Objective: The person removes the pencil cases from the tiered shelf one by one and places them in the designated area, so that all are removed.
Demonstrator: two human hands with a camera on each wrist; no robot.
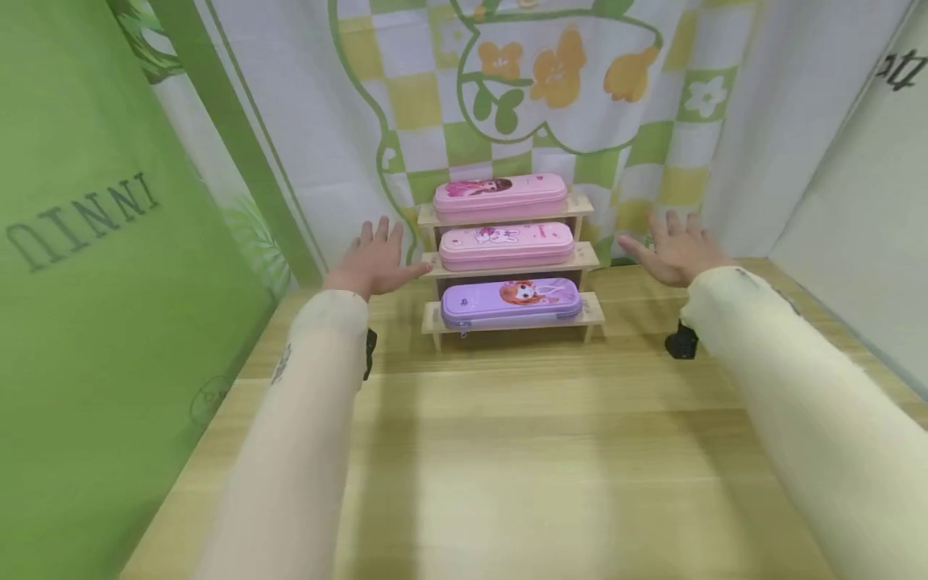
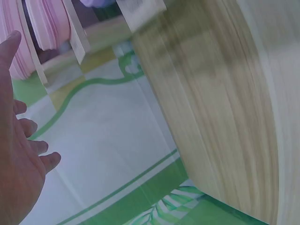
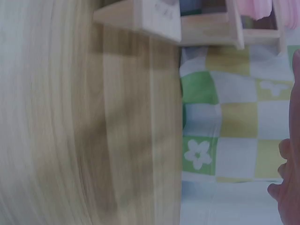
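Observation:
A three-step wooden rack [image 1: 594, 310] stands at the back of the table, with one pencil case on each step. The top pencil case [image 1: 500, 198] is pink with a girl's picture, the middle pencil case [image 1: 507, 246] pink with a white rabbit. On the lowest step lies a purple pencil case [image 1: 511, 302] with a red-haired girl and a zipper pull at its left. My left hand [image 1: 373, 259] hovers left of the rack, fingers spread and holding nothing; its thumb tip appears close to the middle step. To the rack's right, my right hand [image 1: 677, 248] is raised with fingers spread, apart from it.
The wooden table [image 1: 493, 459] stretches in front of the rack. Behind it hangs a checked, flowered curtain [image 1: 420, 105]. A green panel [image 1: 109, 322] borders the left side and a white wall [image 1: 855, 193] the right.

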